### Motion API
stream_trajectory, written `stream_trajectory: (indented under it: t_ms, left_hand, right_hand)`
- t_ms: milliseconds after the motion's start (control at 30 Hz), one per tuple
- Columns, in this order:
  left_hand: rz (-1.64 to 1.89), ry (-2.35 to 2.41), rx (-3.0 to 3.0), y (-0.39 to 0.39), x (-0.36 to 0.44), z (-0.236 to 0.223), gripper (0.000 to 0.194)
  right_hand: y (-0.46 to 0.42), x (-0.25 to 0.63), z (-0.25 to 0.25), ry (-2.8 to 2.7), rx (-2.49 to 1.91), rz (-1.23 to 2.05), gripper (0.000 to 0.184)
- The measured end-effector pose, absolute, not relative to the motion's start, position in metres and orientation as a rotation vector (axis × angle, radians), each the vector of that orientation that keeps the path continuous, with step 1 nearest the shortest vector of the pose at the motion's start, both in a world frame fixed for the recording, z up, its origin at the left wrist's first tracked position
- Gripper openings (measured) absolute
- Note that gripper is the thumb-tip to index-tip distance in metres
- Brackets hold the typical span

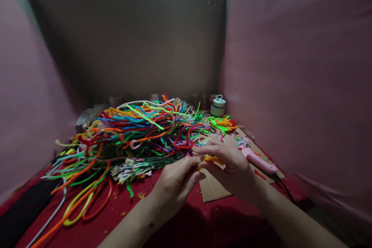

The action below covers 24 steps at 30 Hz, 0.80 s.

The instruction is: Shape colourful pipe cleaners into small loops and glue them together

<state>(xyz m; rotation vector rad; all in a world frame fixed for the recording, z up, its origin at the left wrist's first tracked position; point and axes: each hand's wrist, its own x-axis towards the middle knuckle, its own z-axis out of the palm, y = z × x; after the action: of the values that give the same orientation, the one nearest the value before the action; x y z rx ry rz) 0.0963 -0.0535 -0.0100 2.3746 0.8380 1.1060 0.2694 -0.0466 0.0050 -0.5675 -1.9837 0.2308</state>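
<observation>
A short orange-yellow pipe cleaner (pixel 214 159) is held between my two hands, above a piece of cardboard. My left hand (pixel 176 180) is closed in a pinch at its left end, with thumb and forefinger pressed together. Curved over it from the right, my right hand (pixel 231 159) has its fingers and thumb closed around the piece. The fingertips of both hands nearly meet and hide part of it. To the left of my left hand lies a bundle of thin dark stems with pale, multicoloured tips (pixel 132 170).
A large tangled heap of coloured pipe cleaners (pixel 145 124) covers the red cloth (pixel 130 221) at left. On the cardboard (pixel 215 188) at right lies a pink glue gun (pixel 258 161) with a dark cord. A pale green container (pixel 217 106) stands behind. Pink sheets (pixel 302 66) flank both sides.
</observation>
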Motion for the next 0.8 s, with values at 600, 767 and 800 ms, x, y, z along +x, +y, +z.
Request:
stream_trajectory:
  t_ms: [600,767,800]
  left_hand:
    - [1.110,0.970,1.687,-0.058,0.097,-0.002,0.013]
    - [1.131,1.036,1.805,-0.058,0.098,-0.001,0.018]
    - [1.135,1.042,1.826,-0.058,0.098,-0.002,0.018]
  right_hand:
    - [-0.059,0.260,0.021,-1.882,-0.620,-0.062,0.017]
    - [-0.064,0.258,0.014,-1.927,-0.612,-0.260,0.015]
    - [-0.064,0.259,0.011,-1.937,-0.601,-0.305,0.016]
